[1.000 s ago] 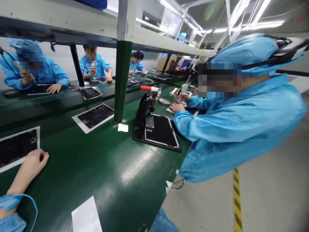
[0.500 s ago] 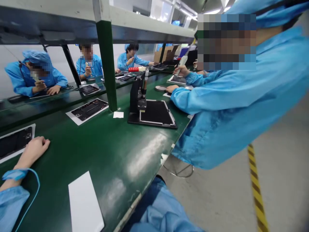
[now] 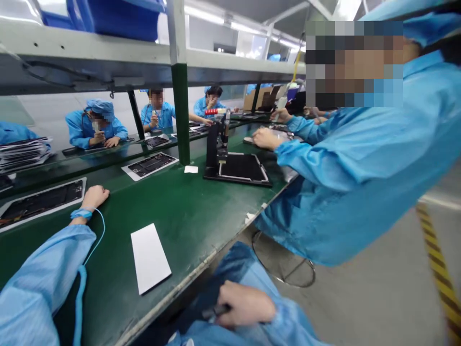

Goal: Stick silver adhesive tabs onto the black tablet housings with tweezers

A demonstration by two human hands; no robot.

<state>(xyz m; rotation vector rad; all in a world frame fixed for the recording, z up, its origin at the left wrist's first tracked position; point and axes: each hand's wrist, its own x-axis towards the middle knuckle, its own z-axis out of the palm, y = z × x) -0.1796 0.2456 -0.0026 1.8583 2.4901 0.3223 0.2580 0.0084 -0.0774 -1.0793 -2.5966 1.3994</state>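
Observation:
My left hand (image 3: 94, 196) rests on the green belt (image 3: 187, 206), fingers curled loosely, right beside the edge of a white tray holding an open dark tablet (image 3: 41, 202). A blue wrist strap (image 3: 81, 214) with a cord circles that wrist. My right hand (image 3: 245, 303) lies in my lap below the bench edge, closed around a small dark tool (image 3: 214, 312). A white paper slip (image 3: 149, 257) lies on the belt between my arms.
A black press fixture with a red-handled lever (image 3: 230, 161) stands farther along the belt. A co-worker in a blue gown (image 3: 360, 168) leans over the bench on my right. Another tablet tray (image 3: 150, 165), a green post (image 3: 182, 113) and several seated workers are beyond.
The view has swung down and back. My right hand with the dark tool has come into sight in my lap. My left hand stays at the tablet tray's edge.

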